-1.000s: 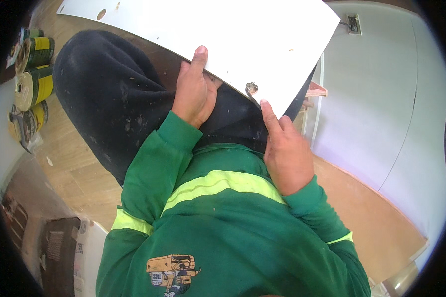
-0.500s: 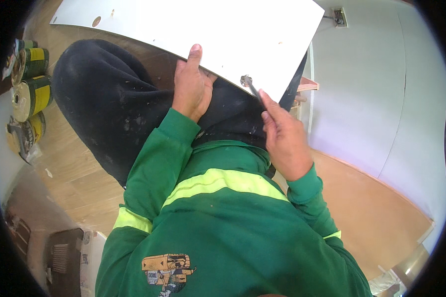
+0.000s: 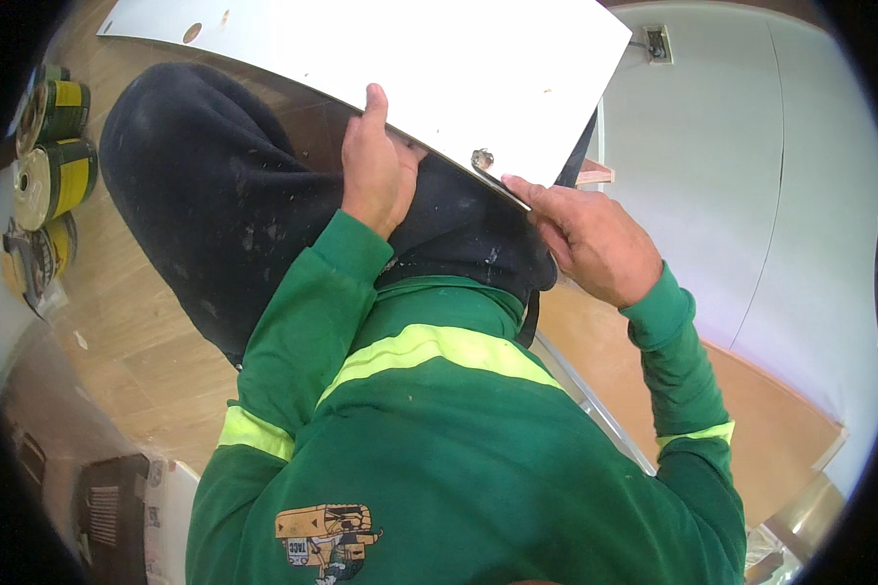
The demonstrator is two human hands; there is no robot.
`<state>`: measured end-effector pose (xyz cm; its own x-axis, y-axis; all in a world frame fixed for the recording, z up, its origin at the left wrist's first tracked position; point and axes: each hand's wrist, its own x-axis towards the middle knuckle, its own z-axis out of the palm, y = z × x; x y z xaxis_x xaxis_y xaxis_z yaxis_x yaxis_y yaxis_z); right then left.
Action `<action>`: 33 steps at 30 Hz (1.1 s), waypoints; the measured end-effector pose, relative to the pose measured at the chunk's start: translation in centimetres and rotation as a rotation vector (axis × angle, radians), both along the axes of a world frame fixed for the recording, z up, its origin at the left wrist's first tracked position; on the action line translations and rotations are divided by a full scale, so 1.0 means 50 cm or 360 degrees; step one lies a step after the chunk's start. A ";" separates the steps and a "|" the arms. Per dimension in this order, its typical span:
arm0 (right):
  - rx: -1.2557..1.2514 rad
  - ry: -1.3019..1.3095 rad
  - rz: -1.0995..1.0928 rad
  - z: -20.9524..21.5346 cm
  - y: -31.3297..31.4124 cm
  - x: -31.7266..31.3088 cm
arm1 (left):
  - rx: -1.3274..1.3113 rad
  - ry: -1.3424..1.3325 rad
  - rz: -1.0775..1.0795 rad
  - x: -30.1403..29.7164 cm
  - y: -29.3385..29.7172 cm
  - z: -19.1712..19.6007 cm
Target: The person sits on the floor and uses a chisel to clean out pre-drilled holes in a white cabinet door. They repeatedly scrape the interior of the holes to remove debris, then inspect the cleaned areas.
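A white panel lies slanted across my knees, with a small rough-edged hole near its near right corner. My left hand grips the panel's near edge, thumb on the top face and fingers underneath. My right hand is closed round a slim dark rod-shaped tool, forefinger stretched along it. The tool lies low across the panel edge with its tip at the hole. My palm hides its handle, so its exact kind is unclear.
Several green and yellow cans stand on the wood floor at the left. A dark crate is at the lower left. On the right are a pale wall with an open socket box and a brown board.
My right hand has swung outward to the right and tilted the tool lower, its tip staying by the hole. My left hand keeps its grip on the panel.
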<state>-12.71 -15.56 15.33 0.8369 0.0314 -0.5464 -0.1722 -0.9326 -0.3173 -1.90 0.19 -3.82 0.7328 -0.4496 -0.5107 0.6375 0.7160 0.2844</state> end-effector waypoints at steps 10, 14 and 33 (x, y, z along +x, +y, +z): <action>0.0004 -0.0251 -0.0248 -0.056 0.069 -0.044 | 0.0144 -0.0005 0.0036 -0.001 -0.014 -0.003; 0.0002 -0.0287 -0.0388 -0.064 0.092 -0.047 | 0.0161 -0.0032 -0.0021 -0.006 -0.016 -0.006; 0.0350 -0.0006 -0.0721 -0.042 0.067 -0.032 | 0.0158 -0.0114 -0.0052 0.001 -0.003 -0.022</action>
